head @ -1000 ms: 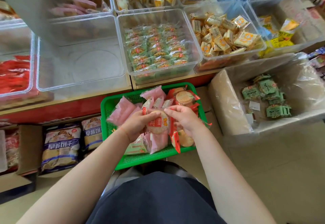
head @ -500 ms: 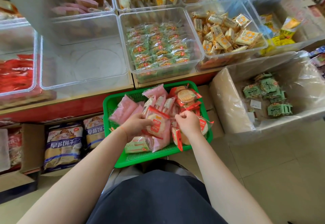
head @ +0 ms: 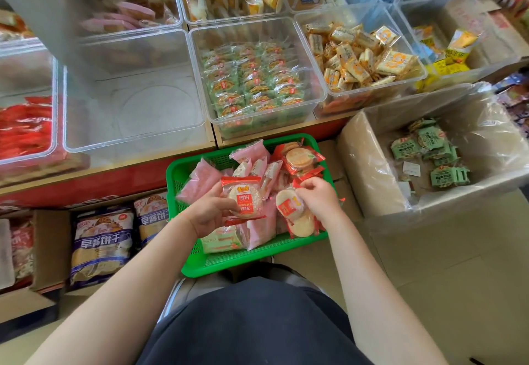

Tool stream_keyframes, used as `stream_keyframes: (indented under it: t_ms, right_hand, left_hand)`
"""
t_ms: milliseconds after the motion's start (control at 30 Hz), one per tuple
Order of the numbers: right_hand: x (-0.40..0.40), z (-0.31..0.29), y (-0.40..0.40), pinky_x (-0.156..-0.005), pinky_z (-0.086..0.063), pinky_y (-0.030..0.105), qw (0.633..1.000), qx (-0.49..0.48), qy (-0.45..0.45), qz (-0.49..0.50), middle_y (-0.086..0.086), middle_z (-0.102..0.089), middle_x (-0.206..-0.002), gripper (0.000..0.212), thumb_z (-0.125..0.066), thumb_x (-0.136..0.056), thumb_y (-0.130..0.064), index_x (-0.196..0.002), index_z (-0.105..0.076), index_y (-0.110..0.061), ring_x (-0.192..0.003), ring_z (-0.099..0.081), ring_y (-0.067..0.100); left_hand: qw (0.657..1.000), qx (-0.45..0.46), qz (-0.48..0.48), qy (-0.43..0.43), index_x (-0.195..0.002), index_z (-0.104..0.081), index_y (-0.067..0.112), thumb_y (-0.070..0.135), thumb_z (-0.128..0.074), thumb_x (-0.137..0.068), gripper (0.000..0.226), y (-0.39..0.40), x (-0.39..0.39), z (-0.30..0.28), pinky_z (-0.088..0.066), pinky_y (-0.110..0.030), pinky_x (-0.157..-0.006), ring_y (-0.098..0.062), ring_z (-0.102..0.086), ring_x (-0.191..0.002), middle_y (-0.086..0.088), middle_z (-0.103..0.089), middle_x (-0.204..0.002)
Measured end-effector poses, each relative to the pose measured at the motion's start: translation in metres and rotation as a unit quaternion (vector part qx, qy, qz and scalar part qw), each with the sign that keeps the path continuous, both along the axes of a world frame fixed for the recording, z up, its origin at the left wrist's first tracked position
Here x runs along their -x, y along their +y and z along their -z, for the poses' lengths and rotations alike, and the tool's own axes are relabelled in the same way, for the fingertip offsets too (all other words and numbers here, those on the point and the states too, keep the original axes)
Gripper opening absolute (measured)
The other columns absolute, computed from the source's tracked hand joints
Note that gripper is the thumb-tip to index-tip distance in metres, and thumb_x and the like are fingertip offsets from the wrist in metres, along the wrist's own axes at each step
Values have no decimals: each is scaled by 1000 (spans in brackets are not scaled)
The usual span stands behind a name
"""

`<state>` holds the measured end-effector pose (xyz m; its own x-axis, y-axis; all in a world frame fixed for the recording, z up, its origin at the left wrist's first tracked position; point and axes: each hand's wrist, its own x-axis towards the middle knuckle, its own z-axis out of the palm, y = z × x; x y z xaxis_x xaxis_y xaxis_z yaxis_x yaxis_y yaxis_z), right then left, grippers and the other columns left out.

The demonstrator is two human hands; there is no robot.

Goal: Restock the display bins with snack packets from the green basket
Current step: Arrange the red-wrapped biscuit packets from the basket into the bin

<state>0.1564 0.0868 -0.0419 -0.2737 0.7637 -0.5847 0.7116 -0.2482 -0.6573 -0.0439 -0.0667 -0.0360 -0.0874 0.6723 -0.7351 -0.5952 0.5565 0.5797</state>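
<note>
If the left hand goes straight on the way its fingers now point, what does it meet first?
Probably the right hand and its red-and-white packet: the left hand, gripping a rice cracker packet, points rightward across the green basket. Depth is unclear.

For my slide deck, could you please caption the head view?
Left hand holds a red rice-cracker packet over the green basket while the right hand pinches another.

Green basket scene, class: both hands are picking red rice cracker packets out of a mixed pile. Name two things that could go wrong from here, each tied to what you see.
1. The left hand holds a small stack of red packets; adding more may let one slip.
2. The green basket mixes red packets with pink packets, so a packet might land in the wrong bin, such as the green-packet bin rather than the empty bin.
</note>
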Motion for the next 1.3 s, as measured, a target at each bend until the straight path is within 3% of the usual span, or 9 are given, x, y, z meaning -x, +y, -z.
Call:
stream_keyframes:
  t_ms: [133,267,400,700,833,1000,1100,1167,1300]
  right_hand:
    - [-1,-20,11,-76,-60,37,965,106,168,169,10,-73,-102,15,-64,-95,-26,-101,-67,-13,-93,-71,23]
    - [10,-29,6,-65,-59,32,948,136,221,183,8,-76,-97,30,-65,-94,-39,-106,-67,-11,-85,-74,19]
    - [35,-33,-12,-80,-59,40,964,134,199,118,10,-75,-96,36,-68,-89,-45,-103,-68,-12,-86,-73,21]
    - [135,-57,-74,-78,-58,39,975,122,187,19,12,-73,-97,23,-61,-96,-38,-96,-69,-16,-89,-71,24]
    - [224,-64,-126,-70,-54,33,970,126,209,9,6,-73,-82,20,-61,-97,-32,-89,-69,-16,-75,-68,20]
    - [336,-45,-206,-62,-44,24,923,246,280,92,5,-74,-95,44,-64,-91,-43,-117,-65,-8,-70,-65,14]
    - [379,-54,-248,-37,-30,15,883,313,341,80,-2,-67,-81,53,-59,-78,-58,-113,-63,-19,-48,-51,3]
    - [402,-63,-274,-38,-29,13,879,322,351,34,-3,-68,-72,52,-61,-74,-53,-111,-62,-17,-42,-46,0]
    - [430,-69,-302,-49,-45,22,897,320,305,-4,11,-66,-95,62,-91,-61,-34,-111,-66,-8,-67,-55,14]
  left_hand:
    - [1000,-12,1,-12,-136,-47,17,6,-64,-87,53,3,6,-6,-59,-36,-65,-25,-69,-80,-13,-68,-107]
    - [999,25,26,11,-123,-58,17,42,-59,-94,39,8,12,-16,-59,-35,-68,-22,-72,-86,-11,-72,-107]
    - [996,47,-17,74,-117,-60,13,29,-66,-92,31,0,28,-16,-59,-38,-67,-23,-72,-81,-12,-73,-99]
    - [972,50,-18,229,-97,-72,10,24,-77,-84,20,-66,110,-27,-59,-30,-67,-19,-75,-78,-6,-77,-87]
    - [975,29,-47,217,-92,-69,6,21,-74,-87,16,-123,183,-38,-48,-20,-47,-13,-68,-57,-9,-72,-80]
    - [975,2,-166,150,-105,-58,4,20,-60,-97,17,-214,299,-45,-56,-28,-52,-16,-62,-62,-14,-60,-87]
    - [970,-14,-211,120,-105,-53,3,16,-54,-101,13,-259,348,-51,-59,-27,-57,-15,-69,-62,-15,-62,-88]
    - [972,-38,-207,104,-97,-53,4,14,-55,-100,10,-280,369,-54,-59,-31,-63,-18,-69,-72,-16,-63,-91]
    - [981,-80,-148,93,-95,-55,11,9,-56,-98,3,-304,389,-60,-60,-37,-69,-17,-71,-80,-8,-69,-92]
